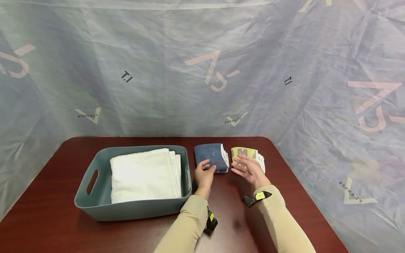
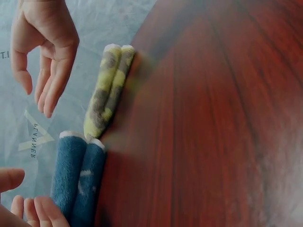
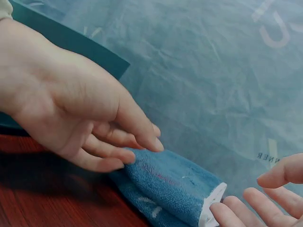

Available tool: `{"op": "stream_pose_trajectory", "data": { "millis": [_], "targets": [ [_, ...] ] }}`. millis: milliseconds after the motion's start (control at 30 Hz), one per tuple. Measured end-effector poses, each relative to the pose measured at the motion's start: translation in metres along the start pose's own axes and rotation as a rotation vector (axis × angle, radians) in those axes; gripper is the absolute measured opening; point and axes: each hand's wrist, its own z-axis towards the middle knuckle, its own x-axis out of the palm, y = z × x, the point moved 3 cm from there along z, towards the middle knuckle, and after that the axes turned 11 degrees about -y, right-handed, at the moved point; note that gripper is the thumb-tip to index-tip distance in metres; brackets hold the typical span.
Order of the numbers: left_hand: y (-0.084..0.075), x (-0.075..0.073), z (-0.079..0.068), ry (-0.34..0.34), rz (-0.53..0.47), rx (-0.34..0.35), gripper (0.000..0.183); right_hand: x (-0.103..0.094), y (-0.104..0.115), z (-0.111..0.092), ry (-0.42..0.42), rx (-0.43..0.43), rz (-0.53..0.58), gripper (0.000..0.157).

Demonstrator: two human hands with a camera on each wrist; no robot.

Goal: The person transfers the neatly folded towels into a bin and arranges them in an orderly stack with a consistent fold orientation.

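Note:
A folded blue towel (image 1: 209, 154) with a white edge lies on the table, right of the basket. My left hand (image 1: 204, 177) is at its near left side, fingers loosely bent, gripping nothing. In the right wrist view those fingertips (image 3: 125, 156) are close against the blue towel (image 3: 175, 184); whether they touch it I cannot tell. My right hand (image 1: 250, 170) hovers in front of a folded yellow and grey towel (image 1: 245, 151), its fingers spread and relaxed. The left wrist view shows that hand (image 2: 49, 52) apart from the yellow towel (image 2: 106, 90).
A grey-green basket (image 1: 133, 207) with a side handle slot stands on the left, holding folded white towels (image 1: 142, 175). The dark red wooden table (image 1: 227, 218) has rounded far corners. Printed grey sheeting (image 1: 164, 70) hangs behind and beside it.

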Motion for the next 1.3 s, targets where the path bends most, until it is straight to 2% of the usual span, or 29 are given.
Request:
{"op": "stream_pose_trajectory", "data": {
  "millis": [200,367,600,800,967,1067,1300],
  "targets": [
    [0.0,-0.004,0.003,-0.119,0.063,0.042,0.029,0.001,0.0,0.013,-0.039,-0.017,-0.023,0.048],
    [0.002,-0.007,0.004,-0.163,0.094,0.042,0.034,0.003,-0.005,0.025,-0.04,-0.031,-0.032,0.048],
    [0.005,-0.004,0.006,-0.143,0.126,0.007,0.049,0.011,-0.015,0.035,-0.099,-0.056,-0.125,0.052],
    [0.006,-0.002,0.009,-0.113,0.127,-0.041,0.062,0.021,-0.019,0.038,-0.085,-0.075,-0.193,0.056],
    [0.006,-0.001,0.01,-0.095,0.113,-0.071,0.067,0.026,-0.023,0.041,-0.081,-0.059,-0.186,0.06],
    [0.007,0.0,0.01,-0.093,0.12,-0.062,0.064,0.028,-0.026,0.043,-0.083,-0.047,-0.174,0.061],
    [0.011,0.003,0.011,-0.132,0.107,-0.03,0.042,0.029,-0.032,0.051,-0.119,-0.002,-0.206,0.051]
  ]
}}
